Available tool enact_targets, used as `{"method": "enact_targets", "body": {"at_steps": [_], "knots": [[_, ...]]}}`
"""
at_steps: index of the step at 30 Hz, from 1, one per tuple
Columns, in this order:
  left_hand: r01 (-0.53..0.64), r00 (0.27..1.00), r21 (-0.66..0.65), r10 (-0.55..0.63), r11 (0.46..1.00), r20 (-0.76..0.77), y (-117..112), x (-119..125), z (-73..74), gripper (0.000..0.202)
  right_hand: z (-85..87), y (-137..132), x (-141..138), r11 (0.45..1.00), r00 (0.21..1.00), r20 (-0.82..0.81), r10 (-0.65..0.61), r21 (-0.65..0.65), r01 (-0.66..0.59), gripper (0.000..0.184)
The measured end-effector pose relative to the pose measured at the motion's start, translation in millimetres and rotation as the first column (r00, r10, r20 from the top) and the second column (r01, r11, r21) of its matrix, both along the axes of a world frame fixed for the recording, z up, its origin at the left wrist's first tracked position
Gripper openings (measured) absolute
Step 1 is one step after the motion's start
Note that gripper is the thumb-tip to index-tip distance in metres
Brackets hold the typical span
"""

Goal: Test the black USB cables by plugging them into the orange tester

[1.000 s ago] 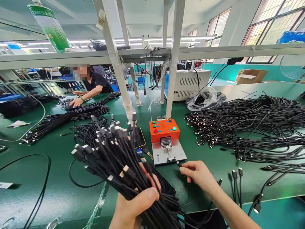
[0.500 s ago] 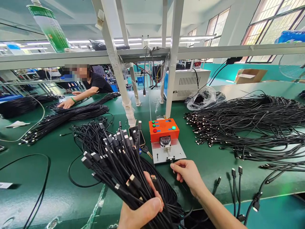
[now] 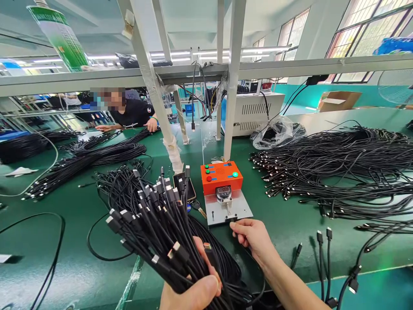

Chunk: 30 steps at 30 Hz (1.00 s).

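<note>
Head view: on the green table (image 3: 77,275), a cable pile (image 3: 338,159) lies at the right. Left of the tester (image 3: 211,185) and nearer the viewer, a thick bundle (image 3: 180,232) slants up, plugs fanned. The left hand (image 3: 196,292) is wrapped around it, thumb across the front. The right hand (image 3: 253,237) has thumb and fingertips pinched on a cable (image 3: 263,277) at the tester's front edge; fingers mostly hide its end, so whether it is plugged in I cannot tell.

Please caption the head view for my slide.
Left hand holds bunched black cables; right hand pinches one cable at the metal plate.
</note>
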State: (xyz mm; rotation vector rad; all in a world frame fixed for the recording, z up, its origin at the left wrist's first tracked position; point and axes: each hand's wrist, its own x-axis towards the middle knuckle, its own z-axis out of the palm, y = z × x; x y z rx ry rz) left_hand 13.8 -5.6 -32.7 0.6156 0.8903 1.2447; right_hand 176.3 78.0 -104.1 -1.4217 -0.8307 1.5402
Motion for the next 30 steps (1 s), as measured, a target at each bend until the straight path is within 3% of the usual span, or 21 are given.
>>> {"method": "enact_targets", "body": {"at_steps": [4, 10, 17, 20, 22, 24, 26, 27, 28, 30], "knots": [[0.017, 0.999, 0.044, -0.015, 0.999, -0.029, 0.3, -0.3, 0.2, 0.046, 1.8, -0.3, -0.6, 1.0, 1.0, -0.011, 0.008, -0.003, -0.008, 0.026], [-0.001, 1.0, -0.026, 0.002, 1.0, 0.016, 0.5, 0.5, 2.0, 0.048, -1.8, 0.0, 1.2, 1.0, 1.0, -0.027, 0.0, 0.001, 0.0, 0.028], [0.015, 0.998, 0.097, -0.009, 0.995, -0.057, 6.0, 2.4, 2.0, 0.047, 0.9, -1.0, -3.9, 1.0, 0.999, -0.016, 0.029, 0.002, -0.029, 0.03], [-0.007, 0.998, 0.127, 0.016, 0.992, -0.065, 5.7, 4.2, 5.7, 0.045, 2.7, -9.6, 10.6, 0.996, 0.996, 0.03, 0.082, 0.024, -0.083, 0.03], [-0.018, 0.997, 0.138, 0.028, 0.99, -0.069, 4.4, 6.2, 10.1, 0.043, 6.3, -19.6, 37.1, 0.993, 0.98, 0.173, 0.101, 0.045, -0.11, 0.031], [-0.036, 0.996, 0.125, 0.046, 0.991, -0.081, 3.4, 9.4, 15.4, 0.04, 17.1, -31.6, 69.9, 0.995, 0.895, 0.446, 0.0, 0.092, -0.046, 0.03], [-0.049, 0.994, 0.095, 0.057, 0.994, -0.09, 4.0, 14.0, 20.9, 0.037, 38.8, -44.8, 92.7, 0.956, 0.657, 0.7, -0.278, 0.271, 0.116, 0.038], [-0.049, 0.994, 0.082, 0.056, 0.995, -0.093, 5.0, 16.8, 23.4, 0.036, 53.4, -51.8, 95.5, 0.917, 0.563, 0.731, -0.385, 0.372, 0.144, 0.046], [-0.04, 0.994, 0.075, 0.048, 0.996, -0.097, 6.4, 19.8, 25.5, 0.035, 69.7, -58.8, 91.5, 0.904, 0.558, 0.726, -0.402, 0.412, 0.115, 0.05], [-0.023, 0.992, 0.07, 0.031, 0.997, -0.123, 9.6, 25.8, 28.6, 0.032, 102.4, -71.2, 66.4, 0.911, 0.754, 0.612, -0.239, 0.41, -0.044, 0.046]]}}
